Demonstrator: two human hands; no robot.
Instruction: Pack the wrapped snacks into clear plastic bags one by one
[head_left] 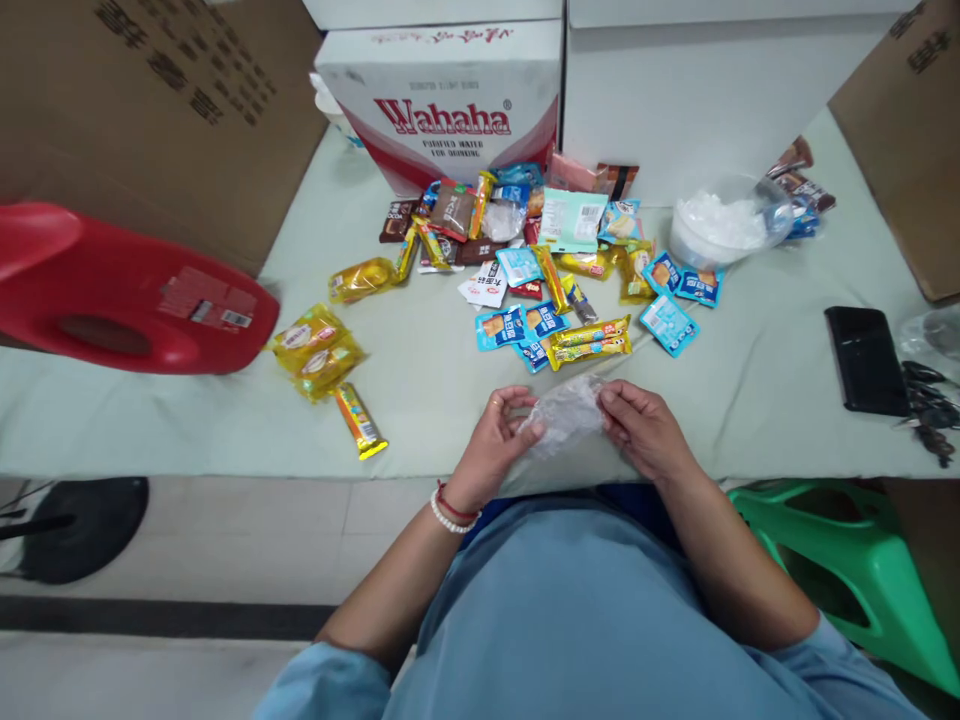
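Observation:
Between both hands, near the table's front edge, is a clear crinkled plastic bag [564, 415]. My left hand [501, 435] pinches its left side with the thumb in front. My right hand [641, 425] grips the upper right corner between thumb and fingers. Just beyond the bag lie yellow snack sticks [590, 343] and blue snack packets [525, 328]. A lone blue packet [670, 324] rests past my right hand. Farther back spreads a pile of wrapped snacks, with a mint-green packet [572, 220] on top.
A red plastic jug [195, 345] stands at left, near yellow packets [319, 352] and a snack bar [360, 420]. A clear bowl [727, 225] holds plastic bags. Right are a black phone [866, 360] and keys [934, 400]. A Wahaha carton [450, 110] stands behind; a green stool [847, 560] sits below.

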